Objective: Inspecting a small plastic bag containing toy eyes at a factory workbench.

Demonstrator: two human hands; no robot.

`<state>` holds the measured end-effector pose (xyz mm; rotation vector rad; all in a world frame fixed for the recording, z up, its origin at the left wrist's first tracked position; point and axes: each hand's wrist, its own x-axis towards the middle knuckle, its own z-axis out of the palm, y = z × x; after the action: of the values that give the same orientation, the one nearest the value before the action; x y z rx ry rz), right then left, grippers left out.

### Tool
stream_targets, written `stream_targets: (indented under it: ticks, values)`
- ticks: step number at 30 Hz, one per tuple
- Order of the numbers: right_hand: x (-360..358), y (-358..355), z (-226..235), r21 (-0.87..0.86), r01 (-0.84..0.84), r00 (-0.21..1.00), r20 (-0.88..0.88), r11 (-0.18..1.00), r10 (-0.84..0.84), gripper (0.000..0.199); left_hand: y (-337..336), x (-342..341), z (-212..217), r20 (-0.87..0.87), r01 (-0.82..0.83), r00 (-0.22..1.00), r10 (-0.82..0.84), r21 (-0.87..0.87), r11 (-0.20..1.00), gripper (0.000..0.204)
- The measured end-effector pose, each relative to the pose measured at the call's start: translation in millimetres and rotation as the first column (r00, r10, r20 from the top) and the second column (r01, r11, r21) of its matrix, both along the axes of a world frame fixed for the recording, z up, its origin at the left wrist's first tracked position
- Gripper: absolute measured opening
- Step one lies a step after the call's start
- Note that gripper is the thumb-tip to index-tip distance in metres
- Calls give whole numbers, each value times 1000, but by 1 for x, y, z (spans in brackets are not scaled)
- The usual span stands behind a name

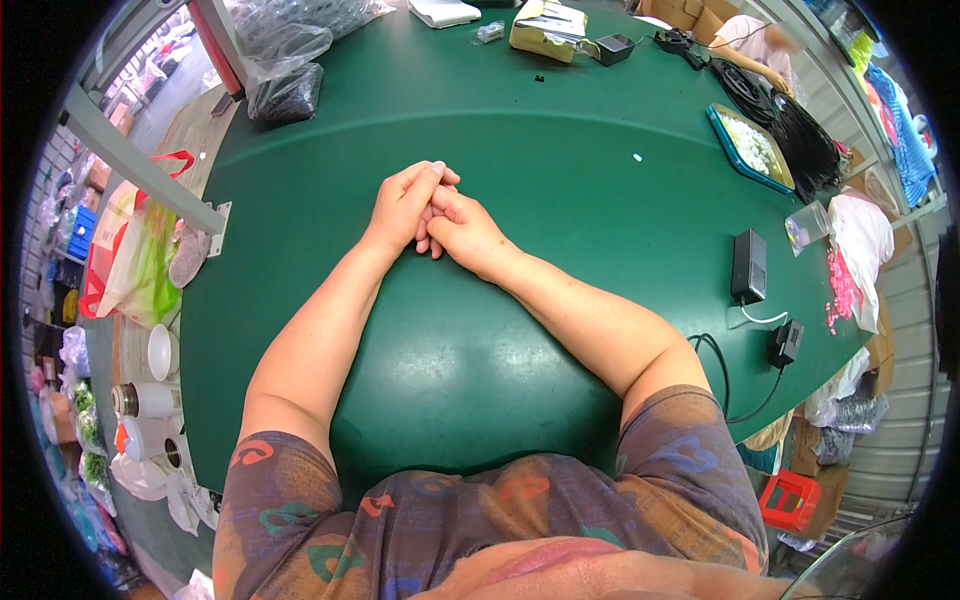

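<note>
My left hand (405, 205) and my right hand (470, 232) are clasped together over the middle of the green tabletop (560, 230). Their fingers overlap and wrap round each other, both thumbs on top. Part of the fingers is hidden where the hands meet, and no tool or part shows between them. Both forearms come in from the lower edge and rest at the table. A small white piece (637, 157) lies on the green surface to the right of the hands, apart from them.
On the right are a blue-rimmed tray (715, 125) of white pieces, a black box-shaped device (749, 266), a power adapter (786, 343) with cables and pink pieces (842, 290). Clear plastic bags (285, 45) lie far left; a metal post (140, 165) stands left. Another person (752, 45) sits far right.
</note>
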<state>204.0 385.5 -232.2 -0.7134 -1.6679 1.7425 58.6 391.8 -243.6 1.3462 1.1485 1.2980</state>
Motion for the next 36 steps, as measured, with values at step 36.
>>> stream_targets:
  ticks: [36]
  values:
    - [-1,1,-3,21,15,1000,-15,1000,-15,25,0,0,1,11,13,1000,-14,3,1000,35]
